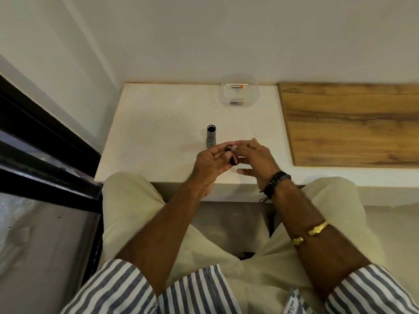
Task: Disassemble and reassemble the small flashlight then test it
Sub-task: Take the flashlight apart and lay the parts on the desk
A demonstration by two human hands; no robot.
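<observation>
The grey flashlight body stands upright on the white table, its open dark end facing up. Just in front of it, my left hand and my right hand meet above the table's near edge. Between their fingertips is a small dark part, likely the battery holder, mostly hidden by my fingers. Both hands touch it; the left thumb and fingers pinch its upper end. A clear plastic box at the back of the table holds two batteries.
A wooden board covers the table to the right. A dark window frame runs along the left. A small thin stick lies by my right hand. My knees in light trousers sit under the table's front edge.
</observation>
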